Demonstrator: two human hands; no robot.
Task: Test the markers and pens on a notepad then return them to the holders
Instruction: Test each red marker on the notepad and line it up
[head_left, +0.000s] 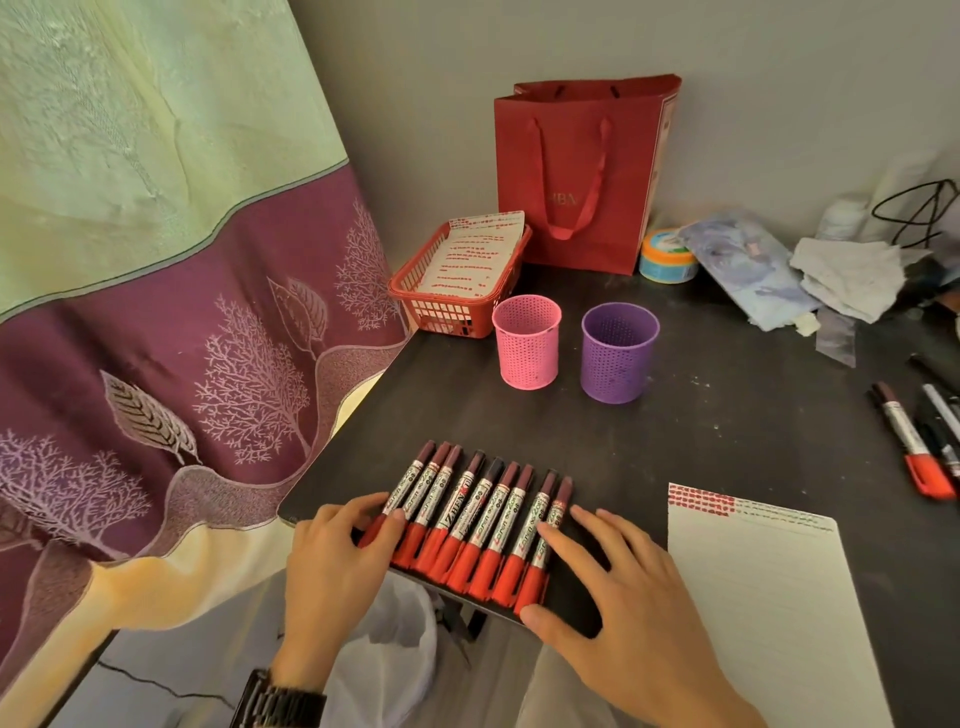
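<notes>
Markers (467, 519) lie in a tight row at the near left corner of the desk (727, 415), red caps toward us and right at the edge. Our left hand (332, 561) rests its fingertips on the leftmost marker. Our right hand (623, 587) is spread flat, its fingers on the rightmost ones. Neither hand grips anything.

The main risk, we judge, is that edge. If we squeeze the row from both sides, the round barrels may ride up over each other and one could roll off, down toward the bag (384, 649) under the desk. Scooping up too many at once could also spill some, since the pink holder (527, 343) and purple holder (620, 353) stand well apart from the row and both look empty.

Another worry is mixing. More pens (914, 441) lie at the far right past the notepad (769, 597), and we cannot tell which lot is tested.
</notes>
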